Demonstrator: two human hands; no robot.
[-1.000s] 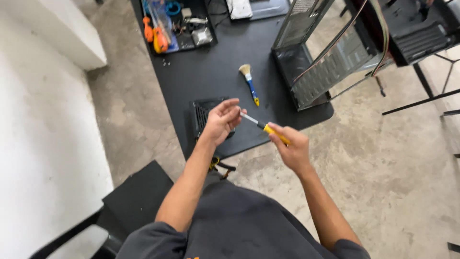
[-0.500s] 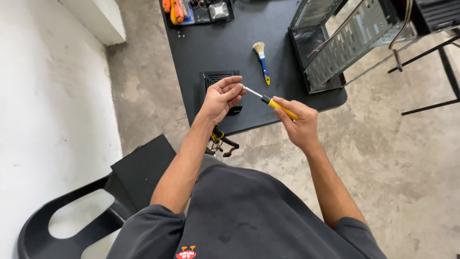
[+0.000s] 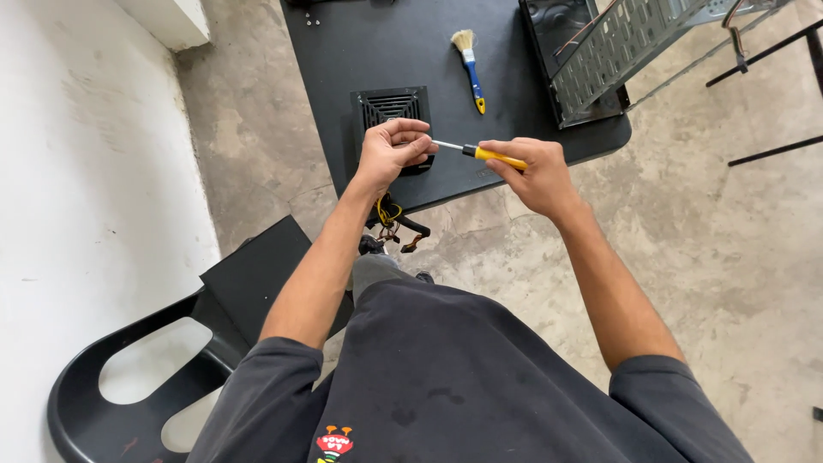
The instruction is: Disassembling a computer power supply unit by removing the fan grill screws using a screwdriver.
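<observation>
Screwdriver [image 3: 480,153] is clamped in right hand [image 3: 533,171] | tip is steadied by closed left hand [image 3: 393,153] | power supply [image 3: 393,116] lies on desk [image 3: 514,137] beneath.

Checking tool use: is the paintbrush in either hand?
No. The blue-handled brush lies alone on the black table, while the right hand holds a yellow-handled screwdriver whose tip meets the left hand.

Yellow-handled screwdriver [image 3: 480,153] (level) above black vented box [image 3: 393,111].
</observation>
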